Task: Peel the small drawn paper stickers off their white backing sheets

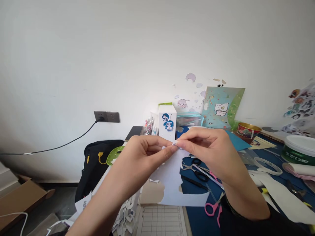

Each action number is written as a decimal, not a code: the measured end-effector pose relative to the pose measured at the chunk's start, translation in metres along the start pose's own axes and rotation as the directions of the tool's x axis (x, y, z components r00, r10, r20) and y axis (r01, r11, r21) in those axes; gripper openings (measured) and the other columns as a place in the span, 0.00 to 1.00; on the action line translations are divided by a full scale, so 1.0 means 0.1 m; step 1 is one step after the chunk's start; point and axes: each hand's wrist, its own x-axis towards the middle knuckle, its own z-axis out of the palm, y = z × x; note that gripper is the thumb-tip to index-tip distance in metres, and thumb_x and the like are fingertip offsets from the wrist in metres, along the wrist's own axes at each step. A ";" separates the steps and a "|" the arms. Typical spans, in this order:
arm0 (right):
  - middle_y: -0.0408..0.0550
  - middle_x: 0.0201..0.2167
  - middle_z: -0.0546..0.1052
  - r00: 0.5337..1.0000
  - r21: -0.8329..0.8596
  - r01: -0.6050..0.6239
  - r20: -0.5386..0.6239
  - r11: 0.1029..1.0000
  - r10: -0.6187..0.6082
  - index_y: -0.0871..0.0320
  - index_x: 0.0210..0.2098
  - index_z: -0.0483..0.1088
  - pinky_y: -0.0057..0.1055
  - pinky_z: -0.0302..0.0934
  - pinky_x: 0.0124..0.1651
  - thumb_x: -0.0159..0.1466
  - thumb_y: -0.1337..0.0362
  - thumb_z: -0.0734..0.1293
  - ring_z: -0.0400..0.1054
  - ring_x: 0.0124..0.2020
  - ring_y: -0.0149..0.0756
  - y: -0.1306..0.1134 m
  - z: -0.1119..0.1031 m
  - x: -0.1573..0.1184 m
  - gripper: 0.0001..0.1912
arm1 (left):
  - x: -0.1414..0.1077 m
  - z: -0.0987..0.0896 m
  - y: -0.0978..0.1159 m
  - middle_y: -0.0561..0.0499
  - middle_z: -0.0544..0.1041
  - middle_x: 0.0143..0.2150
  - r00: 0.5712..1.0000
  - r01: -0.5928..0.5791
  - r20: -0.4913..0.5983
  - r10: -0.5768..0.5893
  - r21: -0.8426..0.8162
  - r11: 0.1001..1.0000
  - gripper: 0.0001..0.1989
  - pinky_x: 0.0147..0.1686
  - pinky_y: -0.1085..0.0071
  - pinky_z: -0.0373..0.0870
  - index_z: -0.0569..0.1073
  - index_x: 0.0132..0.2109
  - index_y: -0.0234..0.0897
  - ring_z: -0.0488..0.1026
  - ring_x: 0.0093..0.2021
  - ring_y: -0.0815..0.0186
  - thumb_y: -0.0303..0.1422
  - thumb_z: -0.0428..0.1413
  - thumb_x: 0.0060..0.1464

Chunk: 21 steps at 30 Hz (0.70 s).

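My left hand and right hand meet mid-scene, fingertips of both pinching tiny white paper scrap. Cut white paper sheet lies below. Black-handled scissors and pink-handled scissors near right. White box with 2 blue cartoon stickers stands just beyond.

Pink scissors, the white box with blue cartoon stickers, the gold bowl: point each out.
pink scissors point(212, 208), head view, on a pink handle loop.
white box point(167, 126), head view, on its stickered front.
gold bowl point(248, 130), head view, on its side wall.
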 end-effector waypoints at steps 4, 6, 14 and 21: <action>0.40 0.26 0.75 0.997 0.015 -0.061 0.055 0.998 0.060 0.53 0.31 0.77 0.21 0.61 0.30 0.64 0.58 0.64 0.65 0.28 0.26 0.05 -0.05 0.04 0.11 | 0.01 -0.04 0.01 0.53 0.75 0.23 0.999 0.050 -0.007 -0.050 0.010 0.999 0.11 0.19 0.79 0.58 0.78 0.32 0.37 0.67 0.22 0.72 0.41 0.60 0.47; 0.41 0.24 0.74 0.993 0.017 -0.078 0.085 0.997 0.076 0.54 0.33 0.77 0.21 0.61 0.31 0.65 0.55 0.61 0.65 0.28 0.26 0.05 -0.08 0.06 0.15 | 0.02 -0.05 0.03 0.52 0.75 0.23 0.997 0.069 -0.023 -0.069 0.005 0.998 0.12 0.19 0.79 0.59 0.78 0.32 0.36 0.68 0.22 0.72 0.42 0.60 0.47; 0.42 0.23 0.73 0.975 0.010 -0.102 0.201 0.995 0.098 0.58 0.26 0.72 0.23 0.62 0.30 0.63 0.59 0.64 0.68 0.27 0.28 0.03 -0.12 0.07 0.12 | -0.02 0.00 0.08 0.52 0.75 0.22 0.996 0.061 -0.065 -0.063 -0.030 0.998 0.12 0.19 0.78 0.60 0.77 0.29 0.35 0.68 0.21 0.71 0.41 0.61 0.47; 0.44 0.21 0.73 0.980 -0.164 -0.096 0.159 0.982 0.123 0.57 0.25 0.73 0.26 0.61 0.27 0.61 0.58 0.66 0.68 0.25 0.31 0.02 -0.10 0.05 0.12 | 0.01 -0.03 0.06 0.50 0.78 0.27 1.000 -0.008 -0.017 0.008 0.017 1.000 0.10 0.23 0.76 0.64 0.75 0.31 0.36 0.72 0.26 0.68 0.39 0.60 0.48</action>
